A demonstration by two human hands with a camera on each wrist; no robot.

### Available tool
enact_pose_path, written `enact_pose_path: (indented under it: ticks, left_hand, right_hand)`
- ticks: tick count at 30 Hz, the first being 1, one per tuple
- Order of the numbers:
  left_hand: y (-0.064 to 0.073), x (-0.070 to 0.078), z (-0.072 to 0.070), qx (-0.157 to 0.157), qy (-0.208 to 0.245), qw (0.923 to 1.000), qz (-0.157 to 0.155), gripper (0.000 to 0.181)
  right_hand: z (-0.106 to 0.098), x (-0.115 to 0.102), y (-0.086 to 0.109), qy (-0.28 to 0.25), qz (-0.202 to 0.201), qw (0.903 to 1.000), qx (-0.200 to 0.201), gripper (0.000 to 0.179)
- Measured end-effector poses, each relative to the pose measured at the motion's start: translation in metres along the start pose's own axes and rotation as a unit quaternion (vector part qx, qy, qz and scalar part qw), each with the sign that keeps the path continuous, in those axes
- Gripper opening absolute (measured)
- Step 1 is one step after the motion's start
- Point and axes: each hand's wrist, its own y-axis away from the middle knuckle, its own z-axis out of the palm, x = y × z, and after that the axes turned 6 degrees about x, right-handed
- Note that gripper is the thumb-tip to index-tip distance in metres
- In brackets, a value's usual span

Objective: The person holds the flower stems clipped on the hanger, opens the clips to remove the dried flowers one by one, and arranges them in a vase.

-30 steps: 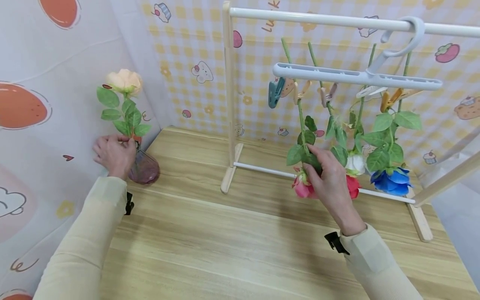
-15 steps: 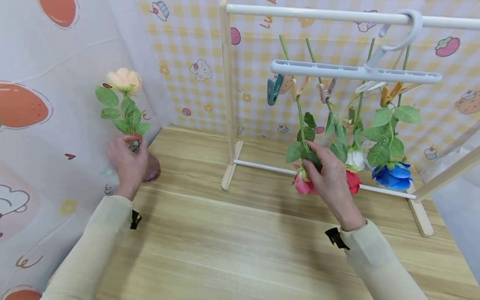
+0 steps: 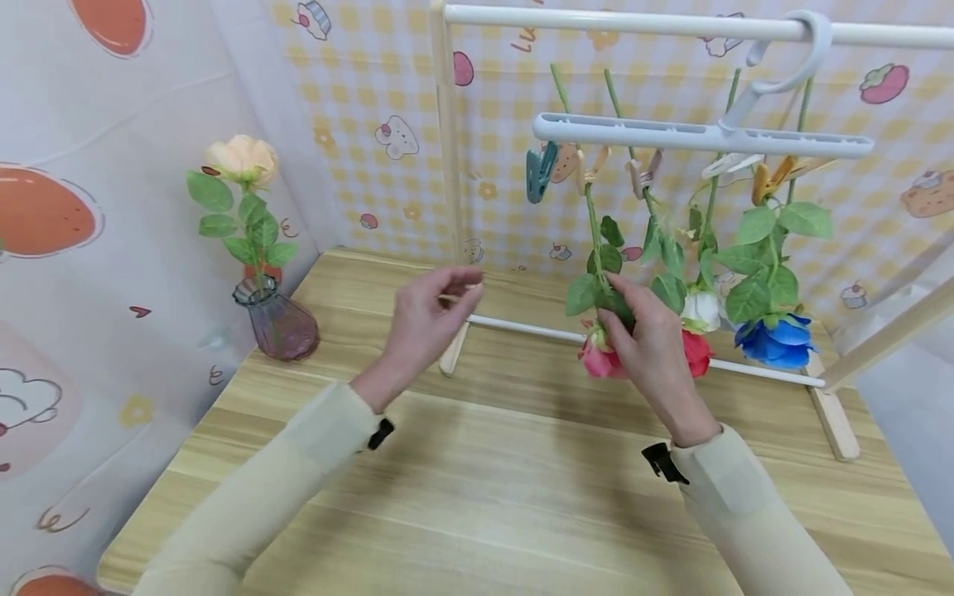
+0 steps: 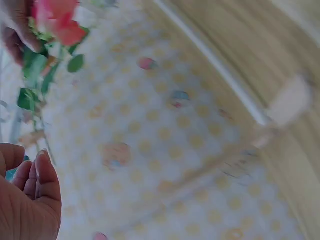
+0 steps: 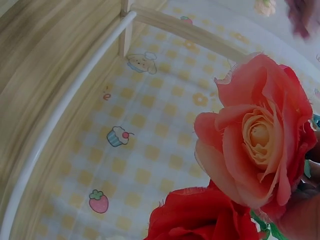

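Note:
My right hand [image 3: 656,352] pinches the leafy stem of a pink rose [image 3: 599,358], just above its bloom. That rose hangs head down from a beige clothespin [image 3: 592,170] on the grey hanger [image 3: 633,131]. In the right wrist view the pink bloom [image 5: 257,132] fills the right side, a red rose [image 5: 197,217] below it. My left hand [image 3: 428,319] is in the air left of the rack's crossbar, its fingers loosely bent around nothing. At the left, a peach rose [image 3: 244,161] stands upright in a purple glass vase [image 3: 283,327].
White [image 3: 702,310] and blue [image 3: 777,341] roses also hang upside down on the hanger. A teal clothespin [image 3: 540,172] at its left end holds nothing. The wooden rack [image 3: 447,124] stands at the back of the table [image 3: 477,497], before a checked cloth.
My left hand has left the peach rose in the vase and moved right, toward the rack. The right hand has kept its hold on the pink rose.

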Motion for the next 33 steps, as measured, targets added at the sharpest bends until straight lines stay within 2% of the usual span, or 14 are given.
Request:
enact_pose_path:
  ticks: [5,9,15,18,23,33]
  left_hand:
    - [-0.024,0.028,0.03,-0.009,0.052,0.9984,0.018,0.024]
    - [-0.042,0.041,0.047,-0.018,0.076,0.9969,0.002,0.03]
    - [-0.072,0.059,0.06,-0.019,0.065,0.9975,-0.019,0.037]
    - [-0.083,0.067,0.066,-0.02,0.061,0.9974,-0.033,0.042]
    - [-0.092,0.073,0.076,-0.015,0.038,0.9975,-0.057,0.049]
    - [-0.105,0.069,0.093,0.016,0.003,0.9979,-0.063,0.042]
  right_hand:
    - [0.001,-0.001,-0.001,-0.001,0.003,1.0,0.0,0.039]
    - [0.002,-0.001,-0.001,0.001,0.004,1.0,0.003,0.038]
    - [0.003,-0.004,-0.001,-0.007,0.011,0.9999,0.0,0.039]
    - [0.003,-0.005,-0.002,-0.007,0.016,0.9999,0.001,0.039]
    - [0.002,-0.006,-0.003,-0.003,0.012,0.9999,0.006,0.038]
    - [0.003,-0.008,-0.003,-0.026,0.005,0.9996,0.009,0.037]
